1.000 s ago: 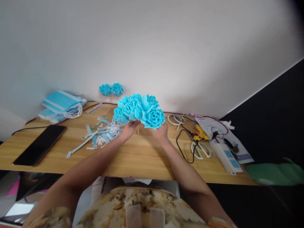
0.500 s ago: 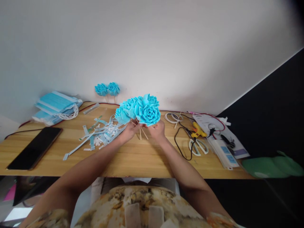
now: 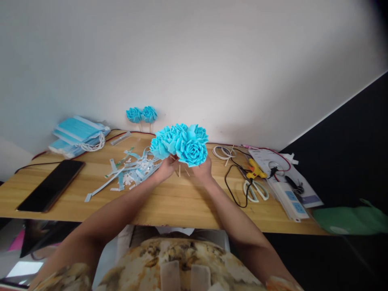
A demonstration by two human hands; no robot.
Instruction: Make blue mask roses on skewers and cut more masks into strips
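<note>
Holding a bunch of blue flowers [image 3: 182, 143] above the worktop [image 3: 182, 202]

Left hand [image 3: 165, 169] and right hand [image 3: 203, 169] both close around the thin sticks [image 3: 179, 172] beneath the blooms (fingers mostly hidden by petals); the bunch sits upright between them, just over the wood; cut strips [image 3: 133, 169] lie near the left hand; scissors [image 3: 256, 190] and glue gun [image 3: 254, 169] lie to the right.

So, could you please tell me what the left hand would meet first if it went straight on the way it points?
Probably the heads of the bunch of blue flowers whose sticks the left hand grips; behind them, the white wall, though depth is unclear.
</note>
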